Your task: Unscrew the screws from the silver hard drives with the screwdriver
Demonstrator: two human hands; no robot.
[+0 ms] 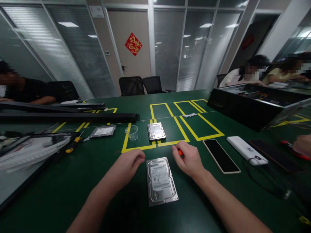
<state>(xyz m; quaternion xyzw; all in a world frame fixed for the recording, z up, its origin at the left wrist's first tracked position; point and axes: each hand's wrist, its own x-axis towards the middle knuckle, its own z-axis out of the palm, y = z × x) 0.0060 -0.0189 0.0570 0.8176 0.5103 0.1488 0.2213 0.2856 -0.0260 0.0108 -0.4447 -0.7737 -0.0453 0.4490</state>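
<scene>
Left hand [132, 161] curled closed, nothing visible in it; your right hand [189, 158] grips something orange [180, 152]. Near hard drive [160, 181] lies flat between your forearms. Likely mid drive work; next move calls for steadying it.

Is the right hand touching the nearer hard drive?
Apart: the head view shows green tabletop between the right hand and the nearer hard drive.

Head-worn view, forward (and down)
</scene>
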